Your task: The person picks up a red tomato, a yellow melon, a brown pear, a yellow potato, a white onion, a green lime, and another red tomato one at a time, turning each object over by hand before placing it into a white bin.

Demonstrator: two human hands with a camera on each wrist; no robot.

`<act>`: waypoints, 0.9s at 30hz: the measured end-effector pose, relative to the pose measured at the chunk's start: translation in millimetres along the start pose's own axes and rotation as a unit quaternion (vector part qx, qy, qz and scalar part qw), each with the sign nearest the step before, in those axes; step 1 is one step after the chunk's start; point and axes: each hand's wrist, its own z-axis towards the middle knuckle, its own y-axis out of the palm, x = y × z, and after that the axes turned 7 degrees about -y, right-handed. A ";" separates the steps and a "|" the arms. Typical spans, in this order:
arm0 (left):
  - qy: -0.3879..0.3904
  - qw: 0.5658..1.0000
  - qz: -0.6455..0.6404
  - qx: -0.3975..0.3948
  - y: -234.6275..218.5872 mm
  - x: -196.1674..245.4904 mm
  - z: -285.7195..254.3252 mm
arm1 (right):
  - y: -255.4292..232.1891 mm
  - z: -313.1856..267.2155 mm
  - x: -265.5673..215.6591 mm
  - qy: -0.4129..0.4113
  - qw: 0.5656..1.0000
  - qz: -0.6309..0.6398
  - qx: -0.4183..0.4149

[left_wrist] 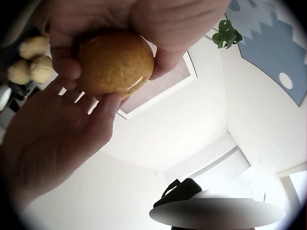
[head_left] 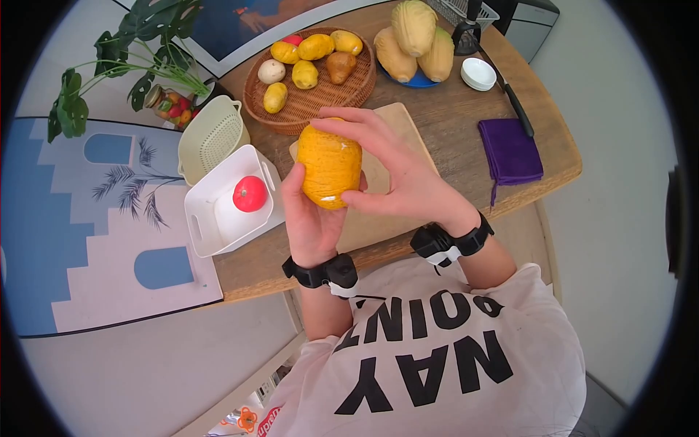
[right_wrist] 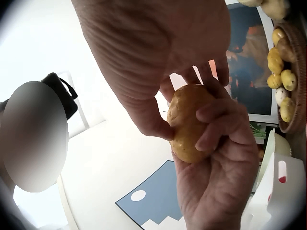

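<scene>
Between both hands, raised above the near part of the table, is a yellow oval fruit (head_left: 329, 164) with fine lengthwise streaks and a glossy skin. My left hand (head_left: 313, 229) grips it from below and the left, thumb along its side. From the right, my right hand (head_left: 397, 164) holds it with fingers over the top and thumb against the lower end. In the left wrist view the fruit (left_wrist: 115, 64) shows small dark specks. The right wrist view has fingers of both hands curled round the fruit (right_wrist: 189, 124). A cutting board (head_left: 397, 215) lies underneath.
A white bin (head_left: 237, 237) with a red tomato (head_left: 250, 194) and a green colander (head_left: 191, 146) stand left. Behind is a wicker basket (head_left: 309, 116) of yellow fruits. Large pale melons (head_left: 415, 29), white bowls (head_left: 478, 74), a knife (head_left: 518, 109) and a purple cloth (head_left: 511, 153) lie right.
</scene>
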 end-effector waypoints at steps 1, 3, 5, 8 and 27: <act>-0.007 1.000 0.005 -0.005 2.3 0.4 0.1 | 1.2 -0.5 0.9 -0.008 1.000 -0.017 0.003; -0.020 1.000 0.016 -0.016 4.3 1.3 0.5 | -1.7 -1.0 7.4 0.023 0.998 0.061 0.015; -0.032 0.999 -0.012 -0.019 -0.4 4.2 -2.8 | -4.6 -1.8 8.4 0.036 0.996 0.084 0.013; -0.049 0.998 -0.028 -0.035 -12.4 4.7 -3.6 | -5.8 -1.5 4.9 0.037 0.997 0.062 -0.004; 0.268 0.763 0.580 0.093 2.9 -3.5 0.7 | 13.8 -6.6 0.0 0.100 0.995 0.010 0.021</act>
